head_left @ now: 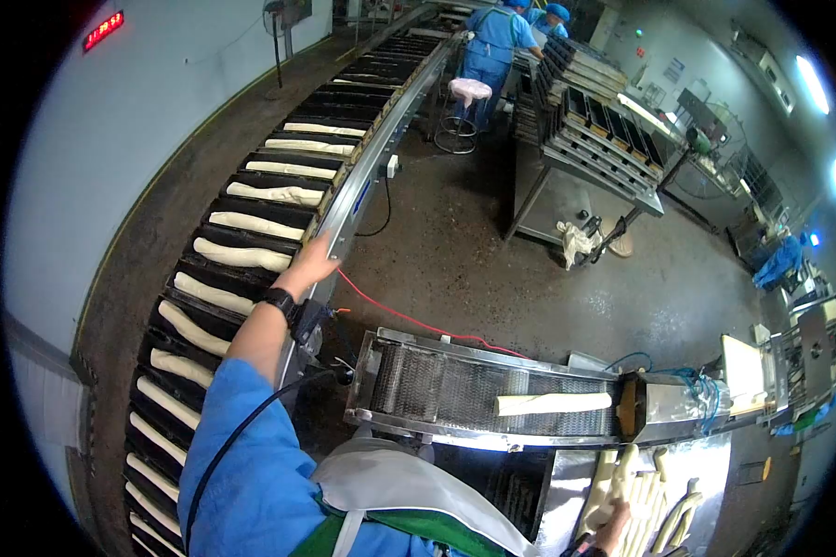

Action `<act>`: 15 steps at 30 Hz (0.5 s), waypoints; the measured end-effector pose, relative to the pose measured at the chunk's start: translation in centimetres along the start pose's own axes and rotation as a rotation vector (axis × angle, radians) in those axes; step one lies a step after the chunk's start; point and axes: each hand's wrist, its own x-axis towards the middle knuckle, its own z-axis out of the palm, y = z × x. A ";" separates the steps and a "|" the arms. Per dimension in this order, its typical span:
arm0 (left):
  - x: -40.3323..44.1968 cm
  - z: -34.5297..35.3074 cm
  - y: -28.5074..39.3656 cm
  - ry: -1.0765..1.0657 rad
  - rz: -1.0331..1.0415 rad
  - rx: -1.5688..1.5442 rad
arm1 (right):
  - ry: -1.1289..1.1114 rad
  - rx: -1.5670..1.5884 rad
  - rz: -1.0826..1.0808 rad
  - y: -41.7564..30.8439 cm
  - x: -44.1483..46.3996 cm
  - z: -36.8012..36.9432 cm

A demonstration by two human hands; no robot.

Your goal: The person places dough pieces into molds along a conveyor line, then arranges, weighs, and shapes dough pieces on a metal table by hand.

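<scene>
My left hand [314, 262] reaches out to the metal side rail [353, 200] of the long conveyor, beside black trays that hold pale dough strips [241, 254]. Whether its fingers grip the rail or a tray edge is not clear. At the bottom right, my right hand [613, 522] is over several dough strips [643, 501] lying on a metal table [711, 464]; its fingers are small and partly hidden. Between my arms, one dough roll [554, 403] lies on the short mesh conveyor [464, 382].
Two people in blue [492, 46] are at the far end of the long conveyor, near a stool [469, 90]. Stacked trays [604, 121] stand on a metal table at the upper right. A red cable [418, 324] crosses the floor behind the short conveyor.
</scene>
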 end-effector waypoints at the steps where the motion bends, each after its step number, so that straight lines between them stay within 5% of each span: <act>1: -0.7 0.7 -3.1 0.013 -0.078 0.145 | 0.000 0.102 0.089 -4.9 -0.4 0.1; 2: -1.2 1.4 -6.0 0.028 -0.156 0.289 | -0.001 0.205 0.176 -9.9 -0.3 0.6; 3: -2.4 1.3 -6.7 0.032 -0.158 0.286 | -0.177 -0.001 -0.233 -12.1 0.2 0.7; 7: -7.1 -0.7 -6.0 -0.059 -0.294 0.477 | -0.298 0.325 0.090 -27.9 2.4 7.8; 9: -7.3 -1.0 -5.9 -0.120 -0.273 0.535 | -0.515 0.452 0.014 -35.5 2.7 13.4; 10: -7.5 -0.9 -6.0 -0.103 -0.259 0.530 | -0.342 0.588 0.018 -39.3 1.2 16.8; 15: -7.4 0.1 -8.0 0.011 -0.193 0.487 | -0.914 0.556 -0.299 -57.8 5.2 34.9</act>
